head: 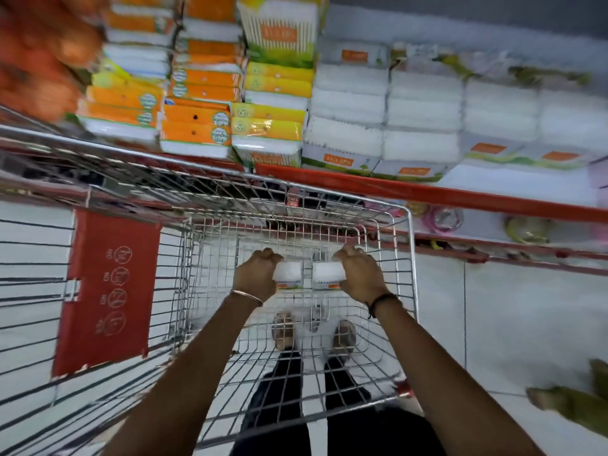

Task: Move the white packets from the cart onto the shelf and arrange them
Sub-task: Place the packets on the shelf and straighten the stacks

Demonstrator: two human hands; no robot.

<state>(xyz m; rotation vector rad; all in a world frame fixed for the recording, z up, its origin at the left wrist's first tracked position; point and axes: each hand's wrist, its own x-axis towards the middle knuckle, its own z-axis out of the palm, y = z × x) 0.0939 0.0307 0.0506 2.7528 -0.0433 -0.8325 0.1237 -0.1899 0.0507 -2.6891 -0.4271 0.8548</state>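
Both my hands reach down into the wire shopping cart [409,258]. My left hand [256,274] grips one white packet [289,273] with an orange label at its lower edge. My right hand [360,274] grips a second white packet [325,273] of the same kind. The two packets are side by side, a small gap apart, low inside the cart. Above the cart runs the shelf with a red front edge [427,192]. On it stand stacks of the same white packets [385,120] with orange labels.
Orange and yellow packs [197,120] fill the shelf's left part, orange bags [39,60] at far left. A red cart flap [108,291] lies to the left. A lower shelf [493,225] holds small items. My feet show through the cart floor. A green object [572,399] lies on the floor.
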